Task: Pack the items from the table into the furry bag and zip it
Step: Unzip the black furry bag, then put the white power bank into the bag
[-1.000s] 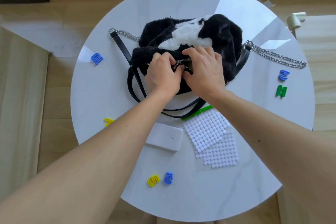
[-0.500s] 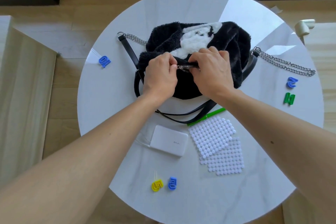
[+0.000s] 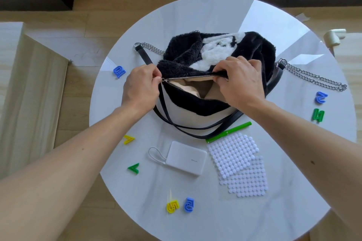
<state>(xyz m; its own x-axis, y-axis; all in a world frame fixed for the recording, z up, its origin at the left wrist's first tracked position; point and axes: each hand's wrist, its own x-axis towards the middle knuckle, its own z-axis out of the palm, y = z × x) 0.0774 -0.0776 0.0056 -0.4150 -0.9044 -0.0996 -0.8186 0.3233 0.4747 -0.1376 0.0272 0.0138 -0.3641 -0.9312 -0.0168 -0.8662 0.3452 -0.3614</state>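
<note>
Round, glossy white counter carries everything: left hand fingers pinch the metal zipper pull, right hand fingers clench the fuzzy rim of the furry bag, whose open mouth shows beige lining. Nearer lie a smooth white power bank, green pen and bumpy dot sheets.

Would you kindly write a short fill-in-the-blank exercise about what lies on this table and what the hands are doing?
1. The furry bag is unzipped, showing a ____ lining.
2. The left hand pinches the zipper ____ at the bag's end.
3. The pen beside the strap is ____ in colour.
4. The white power bank lies on the ____, not in the bag.

Missing words: beige; pull; green; table
</note>
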